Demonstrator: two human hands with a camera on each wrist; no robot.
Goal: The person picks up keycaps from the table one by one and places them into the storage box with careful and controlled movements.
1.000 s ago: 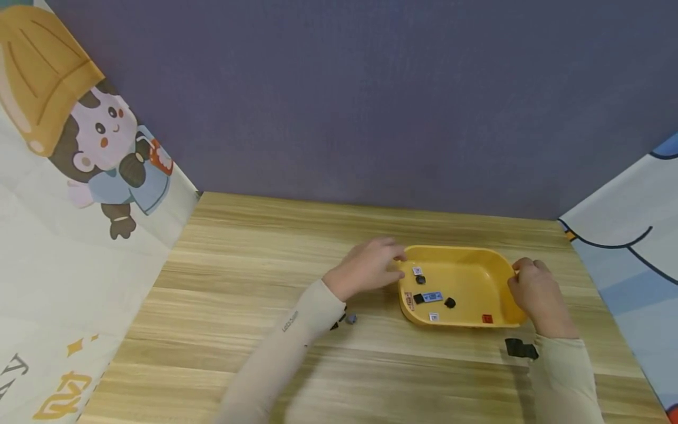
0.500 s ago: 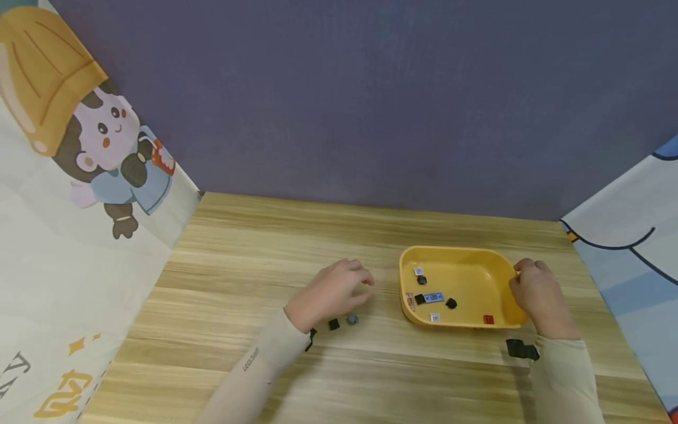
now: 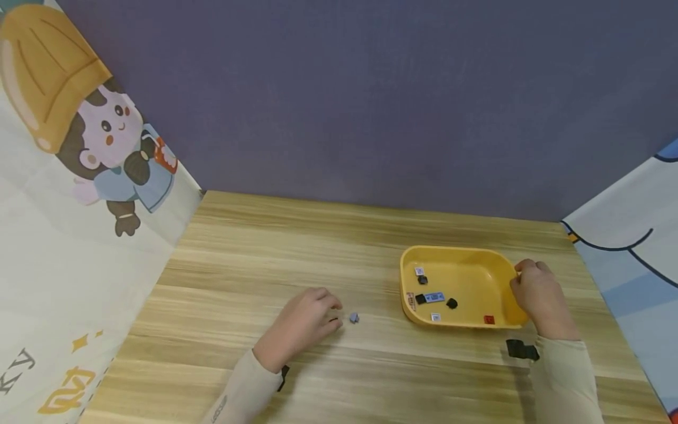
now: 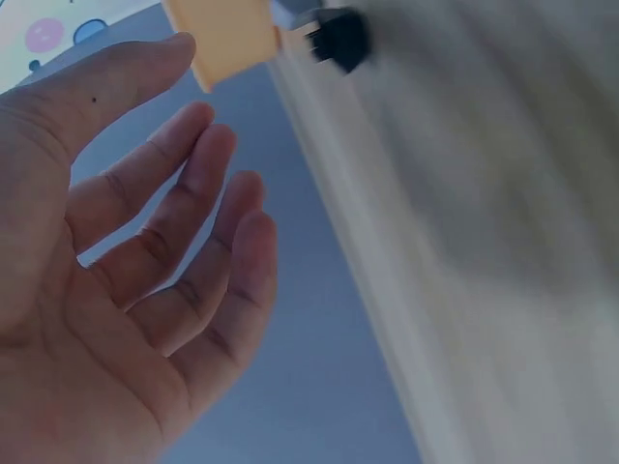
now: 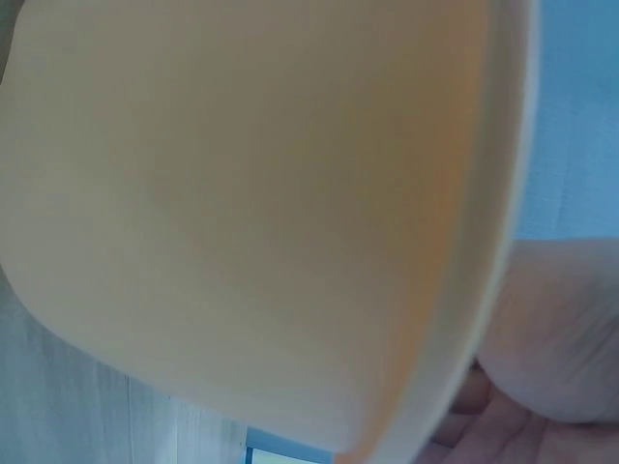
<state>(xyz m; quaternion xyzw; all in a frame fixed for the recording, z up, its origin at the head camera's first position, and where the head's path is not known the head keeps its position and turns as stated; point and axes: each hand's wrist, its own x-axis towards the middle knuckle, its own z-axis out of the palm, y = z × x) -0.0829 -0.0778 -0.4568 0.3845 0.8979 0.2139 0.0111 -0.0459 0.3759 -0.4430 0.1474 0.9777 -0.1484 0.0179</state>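
My left hand (image 3: pixel 302 323) hovers low over the table with its fingers loosely bent. In the left wrist view there is a gap between the thumb and fingers, and nothing in it. A small black block (image 4: pixel 340 39) lies just beyond the fingertips; in the head view the hand mostly covers it. Close by on the table is a small grey block (image 3: pixel 354 318). My right hand (image 3: pixel 537 294) grips the right rim of a yellow tray (image 3: pixel 477 253). Inside lie several small black pieces (image 3: pixel 452 303), a blue piece (image 3: pixel 435 297), a red piece (image 3: pixel 489 320) and white-labelled pieces (image 3: pixel 435 317).
The wood-grain table (image 3: pixel 254 247) ends at a dark blue-grey panel (image 3: pixel 339 106) behind. Cartoon-printed sheets (image 3: pixel 122 159) stand at the left and right sides. A black device (image 3: pixel 521 349) shows beside the right wrist.
My left hand has left the tray's left rim and moved left and toward me, reaching the small black block. The right hand stays at the tray, which has hardly moved.
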